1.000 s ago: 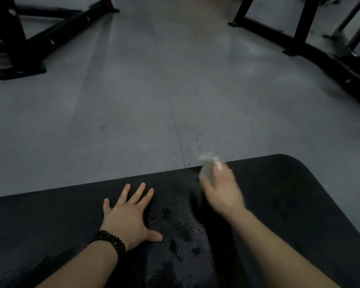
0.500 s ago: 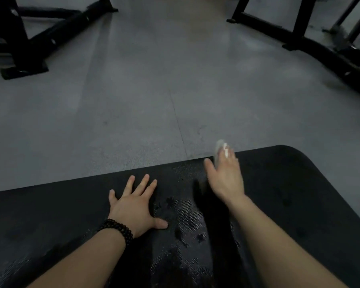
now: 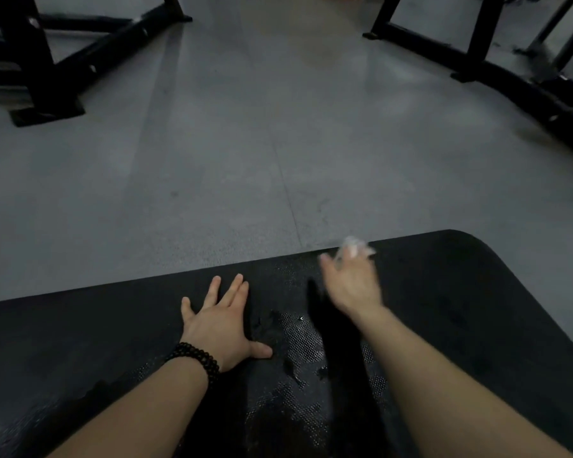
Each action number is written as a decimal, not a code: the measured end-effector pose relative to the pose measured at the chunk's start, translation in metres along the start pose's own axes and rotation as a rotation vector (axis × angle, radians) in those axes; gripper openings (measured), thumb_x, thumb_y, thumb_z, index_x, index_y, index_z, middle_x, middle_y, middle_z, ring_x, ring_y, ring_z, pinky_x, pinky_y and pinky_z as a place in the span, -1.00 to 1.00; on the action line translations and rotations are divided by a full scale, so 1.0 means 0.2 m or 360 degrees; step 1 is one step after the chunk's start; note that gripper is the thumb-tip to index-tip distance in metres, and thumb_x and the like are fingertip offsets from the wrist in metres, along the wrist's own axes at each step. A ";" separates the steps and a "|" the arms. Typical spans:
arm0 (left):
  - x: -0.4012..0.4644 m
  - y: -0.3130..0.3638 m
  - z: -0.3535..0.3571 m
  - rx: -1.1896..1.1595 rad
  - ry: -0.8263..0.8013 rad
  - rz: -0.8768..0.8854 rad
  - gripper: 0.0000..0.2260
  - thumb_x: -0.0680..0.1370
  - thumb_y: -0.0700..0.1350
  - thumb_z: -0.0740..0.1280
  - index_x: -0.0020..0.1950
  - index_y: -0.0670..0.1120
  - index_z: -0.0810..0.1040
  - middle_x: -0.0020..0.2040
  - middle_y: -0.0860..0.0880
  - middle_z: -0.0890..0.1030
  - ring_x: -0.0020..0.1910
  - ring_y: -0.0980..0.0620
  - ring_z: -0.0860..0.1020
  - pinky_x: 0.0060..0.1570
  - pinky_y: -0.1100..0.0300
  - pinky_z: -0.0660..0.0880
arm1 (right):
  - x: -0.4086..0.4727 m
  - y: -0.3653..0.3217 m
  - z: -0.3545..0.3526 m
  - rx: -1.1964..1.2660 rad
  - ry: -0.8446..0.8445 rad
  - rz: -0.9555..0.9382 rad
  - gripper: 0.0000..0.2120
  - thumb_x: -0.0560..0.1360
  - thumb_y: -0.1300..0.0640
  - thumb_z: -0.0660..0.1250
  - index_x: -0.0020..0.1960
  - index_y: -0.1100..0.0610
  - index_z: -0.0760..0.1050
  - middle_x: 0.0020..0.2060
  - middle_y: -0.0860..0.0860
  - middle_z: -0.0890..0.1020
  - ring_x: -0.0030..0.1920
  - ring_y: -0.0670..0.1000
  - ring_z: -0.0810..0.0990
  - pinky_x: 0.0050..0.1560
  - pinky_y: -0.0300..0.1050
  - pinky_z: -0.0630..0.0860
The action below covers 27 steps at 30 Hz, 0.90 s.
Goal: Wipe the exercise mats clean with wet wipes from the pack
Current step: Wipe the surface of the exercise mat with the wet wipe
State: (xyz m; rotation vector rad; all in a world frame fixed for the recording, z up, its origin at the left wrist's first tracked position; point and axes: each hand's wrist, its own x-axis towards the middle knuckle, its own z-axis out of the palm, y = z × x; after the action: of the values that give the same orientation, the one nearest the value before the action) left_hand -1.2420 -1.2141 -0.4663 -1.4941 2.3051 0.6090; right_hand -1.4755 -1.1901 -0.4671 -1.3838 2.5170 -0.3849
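Head view: the left hand [image 3: 220,325] lies flat with fingers spread and straight, pressing the black exercise mat [image 3: 477,325] and holding nothing, a beaded bracelet [image 3: 196,358] at its wrist. The right hand [image 3: 353,282], blurred by motion, has a crumpled white wet wipe [image 3: 354,244] at its fingertips near the mat's far edge; whether the fingers pinch the wipe or merely push it flat cannot be made out. The mat runs left to right across the grey gym floor [image 3: 245,160], its rounded corner to the right of the right hand, and a glistening wet patch [image 3: 298,338] shows between the two forearms. The unwiped dry stretch appears to lie to the right, toward that corner, so the right hand, already nearer, is the one placed to sweep it while the left hand steadies the mat. Black equipment frames [image 3: 47,61] stand well apart at the far left and right. The pack is not in sight. Against half a second ago, the right hand sits a little farther right along the far edge with the wipe spread wider, while the left hand remains planted in the same spot.
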 end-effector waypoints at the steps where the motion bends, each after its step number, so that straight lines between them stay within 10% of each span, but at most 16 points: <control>1: 0.00 0.00 0.00 -0.0010 0.0010 -0.0005 0.15 0.34 0.50 0.38 0.66 0.10 -0.24 0.61 0.23 -0.33 0.60 0.03 -0.35 0.52 -0.39 -0.18 | -0.05 -0.09 0.06 0.0058 -0.0115 -0.0151 -0.32 0.58 -0.21 0.09 0.47 0.30 0.26 0.48 0.25 0.24 0.47 0.17 0.20 0.49 0.00 0.13; 6: -0.02 -0.02 0.02 -0.0021 0.0061 0.0050 0.01 0.49 0.42 0.30 0.64 0.13 -0.32 0.62 0.19 -0.33 0.59 0.02 -0.37 0.53 -0.38 -0.19 | -0.29 -0.42 0.19 0.0208 -0.0561 -0.0989 -0.38 0.58 -0.07 0.03 0.56 0.20 0.10 0.55 0.14 0.13 0.55 0.05 0.03 0.54 -0.09 -0.04; 11: -0.02 -0.02 0.02 -0.0041 0.0059 0.0015 0.15 0.34 0.52 0.36 0.67 0.07 -0.20 0.63 0.20 -0.30 0.60 0.05 -0.34 0.53 -0.36 -0.20 | -0.07 0.07 -0.04 0.0059 0.0160 -0.0323 -0.49 0.58 -0.09 0.17 0.47 0.11 0.31 0.46 0.16 0.32 0.44 0.16 0.27 0.45 0.01 0.17; 14: 0.00 -0.01 0.01 -0.0046 0.0043 0.0006 0.17 0.32 0.52 0.37 0.67 0.07 -0.20 0.62 0.21 -0.32 0.60 0.05 -0.35 0.53 -0.36 -0.20 | -0.08 0.18 -0.02 -0.0047 -0.0028 0.0038 -0.32 0.54 -0.20 0.08 0.47 0.24 0.24 0.49 0.21 0.23 0.45 0.19 0.22 0.47 0.04 0.16; 20: -0.03 0.00 0.00 -0.0005 0.0078 -0.0004 -0.04 0.50 0.34 0.32 0.67 0.06 -0.19 0.64 0.16 -0.29 0.62 0.02 -0.31 0.53 -0.37 -0.15 | -0.55 -0.24 0.20 0.0029 -0.0472 -0.1037 -0.23 0.49 -0.15 0.05 0.59 0.18 -0.05 0.58 0.10 -0.01 0.56 -0.01 -0.15 0.54 -0.07 -0.13; 27: -0.07 0.02 0.00 0.0101 0.0047 -0.0058 0.08 0.40 0.55 0.25 0.67 0.06 -0.20 0.66 0.08 -0.25 0.64 -0.10 -0.25 0.56 -0.31 -0.13 | -0.24 0.21 -0.01 -0.0125 -0.0061 0.0072 -0.27 0.55 -0.23 0.00 0.56 0.21 0.07 0.54 0.18 0.14 0.53 0.13 0.10 0.53 0.03 0.03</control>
State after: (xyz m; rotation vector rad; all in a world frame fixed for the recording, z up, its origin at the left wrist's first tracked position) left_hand -1.2404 -1.2014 -0.4594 -1.5223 2.2916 0.5026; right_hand -1.4839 -1.1269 -0.4763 -1.3459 2.5528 -0.2509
